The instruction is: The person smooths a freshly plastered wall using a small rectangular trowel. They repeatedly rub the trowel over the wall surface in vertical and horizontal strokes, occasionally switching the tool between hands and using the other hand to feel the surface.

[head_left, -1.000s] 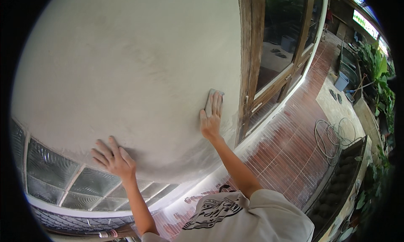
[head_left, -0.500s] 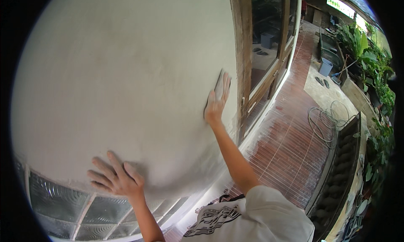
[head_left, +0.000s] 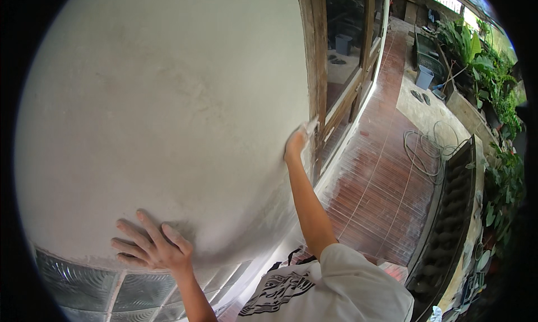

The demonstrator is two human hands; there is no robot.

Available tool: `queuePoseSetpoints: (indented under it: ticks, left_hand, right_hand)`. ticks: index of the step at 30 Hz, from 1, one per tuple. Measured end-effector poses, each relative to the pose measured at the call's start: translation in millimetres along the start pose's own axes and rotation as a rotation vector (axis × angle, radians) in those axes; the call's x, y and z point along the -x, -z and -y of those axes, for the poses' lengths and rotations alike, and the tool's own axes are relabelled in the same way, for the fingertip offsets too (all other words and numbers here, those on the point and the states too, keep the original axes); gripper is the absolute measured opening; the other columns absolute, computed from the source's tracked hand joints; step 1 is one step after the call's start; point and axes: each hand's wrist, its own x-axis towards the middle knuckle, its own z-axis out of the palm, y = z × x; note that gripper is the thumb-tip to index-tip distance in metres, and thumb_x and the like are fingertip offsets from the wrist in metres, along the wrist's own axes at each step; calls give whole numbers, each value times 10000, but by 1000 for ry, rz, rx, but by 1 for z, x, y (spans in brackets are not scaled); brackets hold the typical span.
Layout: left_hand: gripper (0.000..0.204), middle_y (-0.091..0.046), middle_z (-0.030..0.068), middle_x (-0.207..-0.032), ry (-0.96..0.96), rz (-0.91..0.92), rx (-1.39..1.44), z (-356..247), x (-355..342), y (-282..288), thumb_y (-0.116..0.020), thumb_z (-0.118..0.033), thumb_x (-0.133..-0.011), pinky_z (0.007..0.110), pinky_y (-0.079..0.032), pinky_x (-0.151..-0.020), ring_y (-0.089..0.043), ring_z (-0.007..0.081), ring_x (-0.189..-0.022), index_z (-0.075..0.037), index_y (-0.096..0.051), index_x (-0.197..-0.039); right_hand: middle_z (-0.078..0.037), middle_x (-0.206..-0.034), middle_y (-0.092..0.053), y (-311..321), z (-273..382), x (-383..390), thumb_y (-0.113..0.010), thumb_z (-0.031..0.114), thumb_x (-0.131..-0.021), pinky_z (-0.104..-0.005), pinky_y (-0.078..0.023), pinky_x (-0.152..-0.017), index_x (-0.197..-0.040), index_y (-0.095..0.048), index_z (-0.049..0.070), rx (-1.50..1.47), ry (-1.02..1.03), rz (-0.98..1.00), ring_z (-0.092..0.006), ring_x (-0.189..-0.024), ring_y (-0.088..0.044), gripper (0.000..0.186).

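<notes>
A large pale grey plastered wall [head_left: 151,109] fills the left side, smudged with dust. My left hand [head_left: 159,246] lies flat against its lower part, fingers spread and dusty, holding nothing. Farther up and to the right, my right hand [head_left: 297,141] is at the wall's right edge, beside the brown wooden door frame [head_left: 318,81]. Its wrist is bent and its fingers point toward the frame. The thin, dark-edged flat sheet under it, which looks like sandpaper, is mostly hidden by the hand now.
Below the wall runs a band of patterned glass blocks [head_left: 81,280]. Red-brown floor tiles [head_left: 364,193] stretch away at right, with white dust on them. A coiled hose [head_left: 420,154], slippers [head_left: 421,97], a grey-blue bin [head_left: 424,77] and plants [head_left: 493,92] line the far right.
My right hand has moved down and right from the wall face to the edge by the door frame, turning as it went. My left hand stays on the wall. The view has shifted slightly.
</notes>
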Motion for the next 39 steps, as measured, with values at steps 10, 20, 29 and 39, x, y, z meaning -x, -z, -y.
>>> queuePoseSetpoints:
  ticks: [10, 20, 29, 39]
  left_hand:
    - [520, -327, 120, -1601, 16, -1, 41, 2, 4, -2, -364, -383, -1019, 522, 21, -1214, -132, 376, -1521, -147, -527, -1453]
    - [520, -328, 149, -1593, 26, 31, 19, 1, 4, -1, -346, -363, -1021, 528, 34, -1215, -124, 400, -1516, -130, -525, -1449]
    - [521, -332, 137, -1595, 9, -23, 9, -1, 0, -3, -333, -379, -1039, 527, 6, -1212, -152, 388, -1515, -146, -499, -1473]
    - [526, -326, 143, -1597, -10, -5, 9, 1, 2, -3, -326, -372, -1035, 523, 7, -1214, -146, 389, -1516, -135, -500, -1472]
  right_hand:
    - [-167, -1641, -179, 11, 15, 41, -392, 310, -1041, -437, -83, -1223, -1564, -177, -3, -117, 375, 207, -354, -1520, -107, 647]
    - [-189, -1598, -267, 26, -145, 16, -370, 551, -1017, -382, -195, -1191, -1545, -210, -25, -170, -527, 132, -327, -1454, -265, 798]
    - [-202, -1622, -224, 33, -130, -4, -318, 495, -1044, -378, -189, -1200, -1558, -180, -23, -9, -207, 193, -355, -1475, -261, 743]
    - [-278, -1510, -393, 24, -84, 16, -292, 515, -1044, -408, -281, -1149, -1487, -332, -68, 179, -238, 130, -426, -1383, -381, 733]
